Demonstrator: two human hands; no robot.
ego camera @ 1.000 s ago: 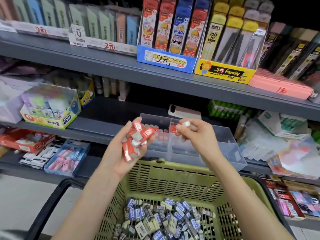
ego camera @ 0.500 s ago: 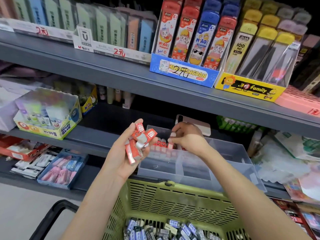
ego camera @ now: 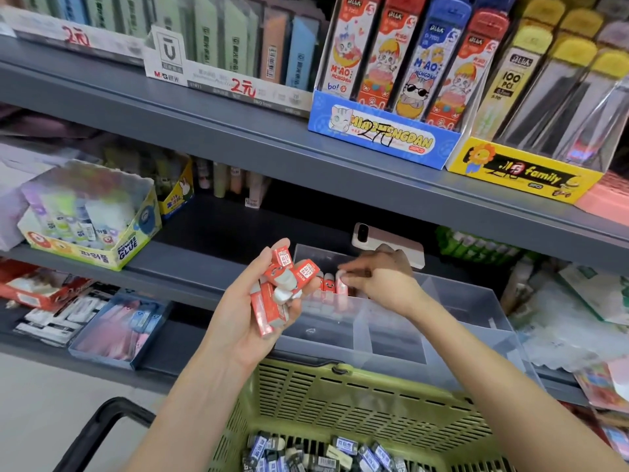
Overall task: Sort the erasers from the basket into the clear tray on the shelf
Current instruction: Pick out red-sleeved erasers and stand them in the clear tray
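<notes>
While the green basket (ego camera: 340,396) sits nearest at the bottom edge w/ blue-and-black erasers (ego camera: 306,454) heaped inside and its black handle (ego camera: 102,424) off to the left, both forearms reach over its rim. L hand (ego camera: 252,315) is palm-up above the basket's far-left corner, fingers curled round a bunch of red erasers (ego camera: 282,284); that bunch blocks part of the left end of the clear tray (ego camera: 442,335) on the shelf. R hand (ego camera: 381,281) is in the tray's back-left compartment, thumb and forefinger pinching a single eraser (ego camera: 341,282) that stands upright at the end of a row of erasers (ego camera: 325,282); its knuckles hide the rest of that compartment and the lower edge of a pale phone (ego camera: 388,241) just behind the tray. Further left: glue box (ego camera: 95,233), and below it a blue tray (ego camera: 115,328) of pink packs. Top shelf: blue display box (ego camera: 381,134), yellow box (ego camera: 520,175). Vs 1 s ago, R hand has dropped from above the tray into the compartment; L hand's grip is unchanged; less of the basket shows.
</notes>
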